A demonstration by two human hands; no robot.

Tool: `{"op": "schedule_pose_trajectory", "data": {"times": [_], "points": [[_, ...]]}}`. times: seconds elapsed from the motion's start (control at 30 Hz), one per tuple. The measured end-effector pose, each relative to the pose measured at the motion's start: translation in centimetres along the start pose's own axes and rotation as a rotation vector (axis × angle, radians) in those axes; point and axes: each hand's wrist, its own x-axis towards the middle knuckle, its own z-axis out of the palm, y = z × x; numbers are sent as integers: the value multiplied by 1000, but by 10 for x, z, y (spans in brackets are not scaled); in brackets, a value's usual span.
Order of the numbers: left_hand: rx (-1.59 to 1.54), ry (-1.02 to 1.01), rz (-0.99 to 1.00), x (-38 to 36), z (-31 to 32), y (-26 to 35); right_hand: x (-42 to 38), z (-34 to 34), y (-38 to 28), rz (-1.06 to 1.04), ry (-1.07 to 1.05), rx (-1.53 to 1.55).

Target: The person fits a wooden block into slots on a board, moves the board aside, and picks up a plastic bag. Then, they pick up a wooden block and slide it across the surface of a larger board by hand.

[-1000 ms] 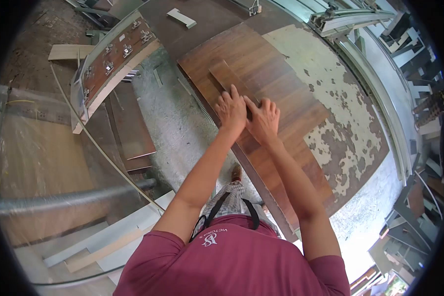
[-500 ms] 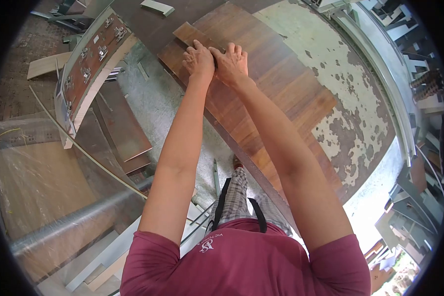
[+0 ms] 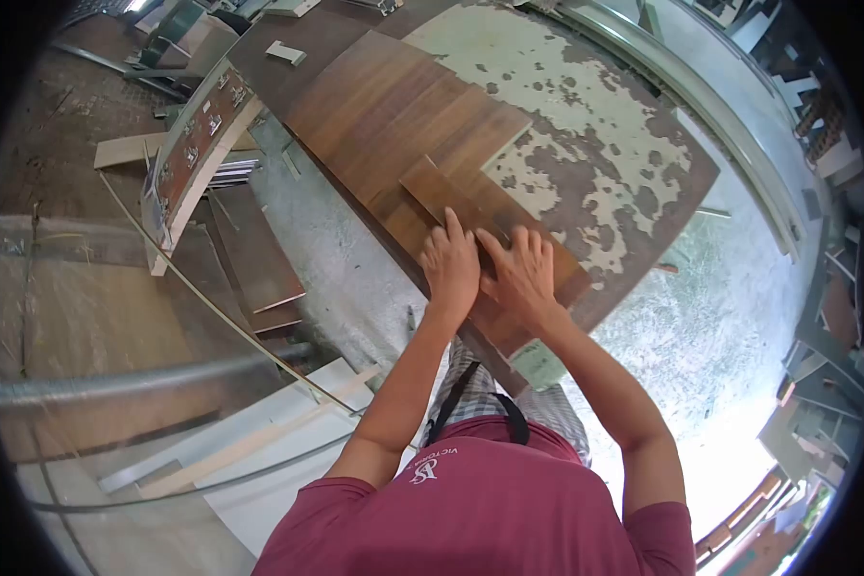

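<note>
A short wooden strip [image 3: 424,182] lies on a large brown wood-grain panel [image 3: 365,106], its far end showing beyond my fingers. My left hand [image 3: 451,267] presses on the strip with the index finger stretched forward and the other fingers bent. Close beside it, my right hand [image 3: 523,276] rests on the same strip, thumb toward the left hand and fingers apart. Both palms hide the strip's middle and how the fingers grip its edges. The panel rests on a worn table [image 3: 648,206] with flaking pale patches.
A curved-looking board with metal hinges [image 3: 202,144] stands to the left. Below it are brown boards [image 3: 250,250] and a plastic-wrapped stack [image 3: 96,317]. A small pale offcut [image 3: 285,52] lies at the table's far end. Long pale rails [image 3: 682,106] run along the right.
Both hands have come back toward my body, and the wooden strip has slid with them along the panel toward its near end. The view has shifted too.
</note>
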Motion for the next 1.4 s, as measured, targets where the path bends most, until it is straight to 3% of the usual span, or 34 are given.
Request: {"op": "schedule_pose_trajectory", "data": {"times": [0.07,0.27,0.53,0.83,0.93,1.0,1.07,1.13,1.23,1.33,1.4], "points": [[-26,-70,14,-31,-3,22,-32,-20,13,-2,-32,-4],[-3,7,-33,-34,2,35,-32,-26,23,-54,-77,33],[-22,55,-195,57,17,5,61,23,22,-132,-89,20],[-58,42,-347,227,23,-96,238,119,-24,-216,67,19],[-127,66,-335,276,30,-133,288,143,-38,-222,26,8],[-144,33,-317,306,32,-150,315,161,-44,-248,112,-15],[-97,33,-273,332,35,-166,341,171,-47,-239,26,-49],[-71,72,-257,348,40,-173,360,172,-52,-220,-60,-73],[-185,-72,-437,357,31,-166,373,180,-50,-214,-170,-138],[-184,-45,-450,349,22,-157,373,171,-54,-234,-177,-145],[-60,36,-339,334,30,-150,356,161,-50,-244,-213,-148]]}}
